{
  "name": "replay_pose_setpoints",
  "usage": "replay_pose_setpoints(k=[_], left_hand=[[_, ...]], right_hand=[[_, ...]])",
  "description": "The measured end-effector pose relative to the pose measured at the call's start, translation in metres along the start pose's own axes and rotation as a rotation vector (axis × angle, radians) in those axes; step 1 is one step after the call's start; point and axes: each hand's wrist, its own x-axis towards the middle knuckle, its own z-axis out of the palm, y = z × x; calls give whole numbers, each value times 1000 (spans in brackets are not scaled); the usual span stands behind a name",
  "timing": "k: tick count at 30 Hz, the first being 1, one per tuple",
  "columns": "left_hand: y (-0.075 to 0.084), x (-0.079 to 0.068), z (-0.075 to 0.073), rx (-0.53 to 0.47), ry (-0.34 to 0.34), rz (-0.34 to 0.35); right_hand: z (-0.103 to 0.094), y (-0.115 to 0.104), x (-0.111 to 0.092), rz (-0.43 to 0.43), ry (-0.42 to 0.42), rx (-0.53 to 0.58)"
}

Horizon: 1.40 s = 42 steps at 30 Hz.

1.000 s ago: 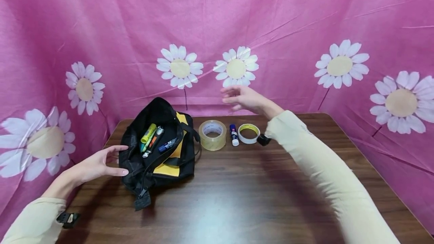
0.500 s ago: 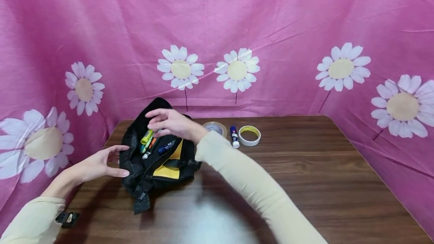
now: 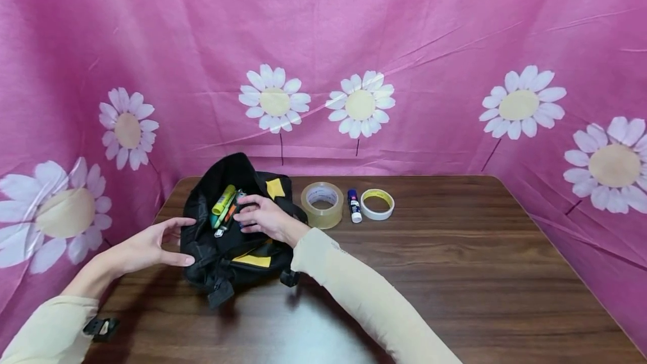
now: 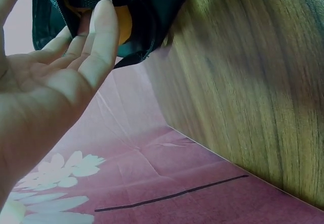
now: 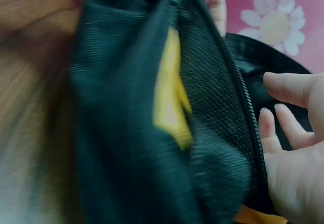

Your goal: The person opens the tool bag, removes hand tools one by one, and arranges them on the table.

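A black bag with yellow panels (image 3: pixel 253 261) stands with its mouth wide at the left of the table. My left hand (image 3: pixel 144 247) holds its left rim, thumb and fingertips at the fabric; the left wrist view also shows this hand (image 4: pixel 61 90). Inside lie a yellow highlighter (image 3: pixel 223 200) and a slim orange-and-black item (image 3: pixel 230 213) with a silver end. My right hand (image 3: pixel 268 219) reaches into the opening, fingers loosely bent, covering a blue item. The right wrist view shows this hand (image 5: pixel 298 128) beside the zipper edge (image 5: pixel 243 90), with nothing visible in it.
Right of the bag, a roll of clear packing tape (image 3: pixel 333 218), a blue-and-white glue stick (image 3: pixel 354 206) and a white tape roll with a yellow core (image 3: pixel 376 215) stand in a row. Behind the wooden table (image 3: pixel 455 263) hangs a pink flowered cloth (image 3: pixel 424 122).
My right hand has moved left from above the tape rolls to the bag, then down into its mouth. The bag's right side has shifted and spread. My left hand stays at the rim.
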Motion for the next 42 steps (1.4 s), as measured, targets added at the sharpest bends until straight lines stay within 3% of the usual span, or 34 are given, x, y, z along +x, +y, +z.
replay_pose_setpoints(k=[7,14,22,28,33,37,42], left_hand=[[2,0,-2,22,15,-8],[5,1,-4,38,29,1],[5,1,-6,37,16,-7],[5,-3,-6,34,17,-13],[4,-3,-4,22,14,-17],[4,-4,-3,25,14,-23],[2,-6,-1,26,9,-34]], right_hand=[[-2,16,-1,-36,116,15],[-4,-1,4,-23,89,0],[-5,-25,10,-111,105,-344],[-7,-20,14,-23,80,-523],[-10,-16,13,29,55,-577],[-9,-13,13,23,37,-569],[-10,-5,15,12,51,-638]])
